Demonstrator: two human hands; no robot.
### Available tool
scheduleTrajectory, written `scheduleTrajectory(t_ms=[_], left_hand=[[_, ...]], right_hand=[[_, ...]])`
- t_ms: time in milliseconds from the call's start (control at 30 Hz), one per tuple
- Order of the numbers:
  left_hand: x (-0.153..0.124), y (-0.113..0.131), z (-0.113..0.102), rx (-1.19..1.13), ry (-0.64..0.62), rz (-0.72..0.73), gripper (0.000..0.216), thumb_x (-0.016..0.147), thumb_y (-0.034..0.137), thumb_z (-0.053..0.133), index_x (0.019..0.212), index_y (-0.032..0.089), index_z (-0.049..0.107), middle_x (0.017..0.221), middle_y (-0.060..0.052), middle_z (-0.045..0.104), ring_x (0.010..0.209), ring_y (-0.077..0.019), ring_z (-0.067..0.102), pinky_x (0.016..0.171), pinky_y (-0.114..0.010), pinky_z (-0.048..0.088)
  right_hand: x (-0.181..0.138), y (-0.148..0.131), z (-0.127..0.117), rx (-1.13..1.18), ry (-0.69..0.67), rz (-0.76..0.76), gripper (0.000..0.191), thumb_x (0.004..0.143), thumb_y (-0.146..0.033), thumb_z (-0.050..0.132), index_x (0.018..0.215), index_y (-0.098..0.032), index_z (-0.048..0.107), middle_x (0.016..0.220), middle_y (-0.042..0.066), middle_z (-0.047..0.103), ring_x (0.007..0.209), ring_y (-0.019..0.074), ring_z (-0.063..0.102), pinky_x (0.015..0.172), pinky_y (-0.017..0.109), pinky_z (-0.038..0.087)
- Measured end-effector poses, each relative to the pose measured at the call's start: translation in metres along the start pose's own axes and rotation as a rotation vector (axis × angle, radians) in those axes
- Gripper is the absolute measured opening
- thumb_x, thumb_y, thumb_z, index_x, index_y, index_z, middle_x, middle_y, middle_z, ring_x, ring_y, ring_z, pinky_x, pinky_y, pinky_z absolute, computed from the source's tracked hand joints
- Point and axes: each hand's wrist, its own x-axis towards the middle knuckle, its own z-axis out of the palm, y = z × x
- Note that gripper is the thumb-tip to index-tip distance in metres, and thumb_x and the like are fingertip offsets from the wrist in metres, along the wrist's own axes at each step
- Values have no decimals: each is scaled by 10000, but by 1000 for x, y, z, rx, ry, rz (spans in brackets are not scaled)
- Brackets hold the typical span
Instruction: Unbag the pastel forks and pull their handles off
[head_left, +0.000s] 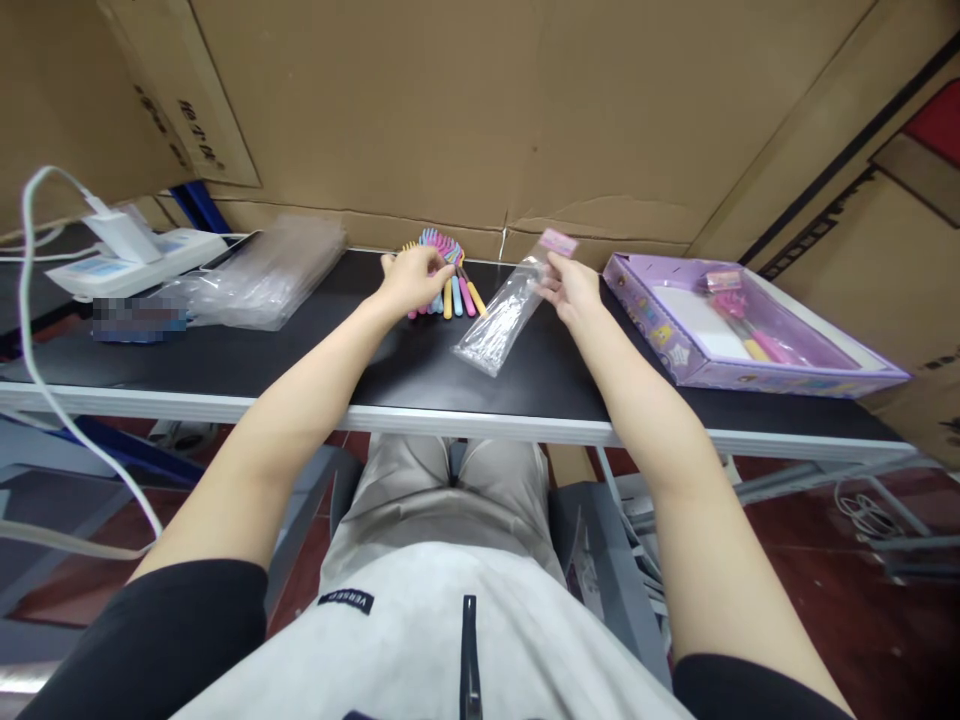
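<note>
My right hand [574, 288] pinches a clear plastic bag [499, 325] near its top, just below a pink header. The bag looks flat and slants down to the left over the black tabletop. My left hand [414, 280] is over a fanned bunch of colourful sticks [459, 293], its fingers curled down among them. These sticks have pink, blue and yellow handles and ribbed, coil-like heads; their exact kind is unclear. Whatever my left fingers hold is hidden behind the hand.
A purple box [679, 355] at the right holds a bagged pink-and-yellow item [750, 320]. To the left lie a stack of clear bags [277, 275] and a white power strip [142, 262] with a charger and cable. Cardboard [450, 110] walls the back of the table.
</note>
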Motion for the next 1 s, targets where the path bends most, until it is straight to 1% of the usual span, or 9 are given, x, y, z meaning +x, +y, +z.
scheduleTrajectory(t_ms=[100,167,267,367,533,633,733,833,1000], left_hand=[[0,7,22,-435,-16,13,84,911,245,651,903,163,635,904,-48,708,961,-218,693,971,-340,487],[-2,11,33,-685,-42,-32,63,910,192,665,910,171,606,840,-16,693,836,-164,692,848,-265,509],[-4,16,39,-887,-52,-132,145,871,113,710,911,173,583,743,24,663,701,-118,654,714,-210,481],[-5,17,37,-1009,-41,-228,209,807,13,716,859,159,575,665,40,640,601,-96,603,645,-200,455],[-1,16,33,-1152,-44,-342,183,782,-53,658,790,125,616,607,25,633,537,-83,567,624,-207,456],[1,14,34,-1198,-46,-379,184,767,-60,670,757,120,631,594,20,629,535,-80,576,618,-199,454],[2,13,34,-1213,-50,-364,181,765,-61,665,732,115,642,605,7,647,542,-78,587,619,-192,457],[2,11,34,-1194,-64,-327,159,763,-43,656,723,111,660,630,-7,671,546,-75,585,619,-190,459],[1,12,34,-1149,-65,-300,175,724,-43,627,680,125,649,622,13,647,547,-73,570,590,-183,447]], right_hand=[[-22,6,16,-34,-160,79,211,984,-119,601,789,-165,534,608,-54,579,477,53,505,558,201,564],[-33,11,24,-59,-256,116,215,989,-105,600,785,-155,554,610,-46,590,473,56,521,533,196,543],[-44,18,31,-99,-362,150,202,977,-84,617,790,-147,571,626,-36,616,491,62,553,546,206,552],[-49,22,35,-131,-406,150,229,963,-76,636,772,-153,537,628,-32,626,513,66,580,570,214,568],[-50,24,37,-172,-319,62,277,931,-105,679,822,-203,444,667,-60,641,493,75,574,561,241,576],[-48,25,35,-189,-257,-54,353,890,-125,715,807,-223,386,653,-95,599,469,54,545,526,187,533],[-47,27,33,-223,-310,-153,286,852,-173,755,827,-212,473,676,-88,603,497,40,567,535,156,532],[-46,29,33,-264,-370,-175,149,864,-208,745,929,-193,613,694,-67,623,502,45,576,536,166,555],[-46,27,35,-248,-349,-139,228,906,-226,715,1127,-184,678,727,-51,638,468,53,558,520,205,583]])
